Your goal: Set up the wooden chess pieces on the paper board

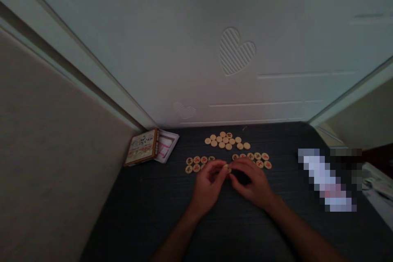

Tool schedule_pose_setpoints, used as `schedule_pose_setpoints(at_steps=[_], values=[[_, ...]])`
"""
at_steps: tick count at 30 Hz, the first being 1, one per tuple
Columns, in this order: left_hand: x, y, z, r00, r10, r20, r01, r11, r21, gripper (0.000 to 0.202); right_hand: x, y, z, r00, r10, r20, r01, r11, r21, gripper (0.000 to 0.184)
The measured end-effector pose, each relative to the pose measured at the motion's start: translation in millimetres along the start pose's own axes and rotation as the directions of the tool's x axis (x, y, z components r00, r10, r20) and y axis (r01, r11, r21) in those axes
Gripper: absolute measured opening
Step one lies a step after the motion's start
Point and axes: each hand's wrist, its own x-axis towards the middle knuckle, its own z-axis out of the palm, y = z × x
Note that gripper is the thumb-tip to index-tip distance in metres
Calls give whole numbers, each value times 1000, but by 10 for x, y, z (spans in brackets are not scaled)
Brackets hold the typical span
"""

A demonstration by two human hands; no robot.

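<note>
Above the dark table, my left hand point(209, 182) and my right hand point(253, 180) meet at the fingertips. Both are closed in a pinch on a small round wooden Chinese chess piece point(227, 168), partly covered by the fingers. Beyond my left hand lie rows of face-up chess pieces point(197, 160) with red or black characters. A similar group of pieces point(257, 156) lies past my right hand, some of it hidden by the fingers. Farther back, a loose cluster of chess pieces point(225, 140) shows mostly blank faces; one piece point(229, 135) there shows a dark character.
A box with a patterned lid point(141, 146) and a white-and-pink booklet or case point(166, 145) lie at the table's back left. A white panel with heart reliefs point(236, 51) rises behind the table point(147, 204). A pixelated, unrecognisable object point(325, 182) is at the right.
</note>
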Motion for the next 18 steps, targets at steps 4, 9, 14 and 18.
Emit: schedule_pose_setpoints(at_steps=[4,9,14,18], values=[[1,-38,12,1000,14,22,-14,1000,-6,18,-3,-16,-7,1000,-17,17,17,1000,5,33],[29,-79,-16,999,-22,-25,20,997,-75,20,6,-19,-13,999,-29,43,29,1000,6,36],[32,-86,-18,998,-67,14,68,984,-165,26,27,-13,-8,994,-66,82,66,998,9,40],[18,-79,-12,998,-62,26,65,985,-158,29,25,-6,2,989,-113,97,111,993,24,46]])
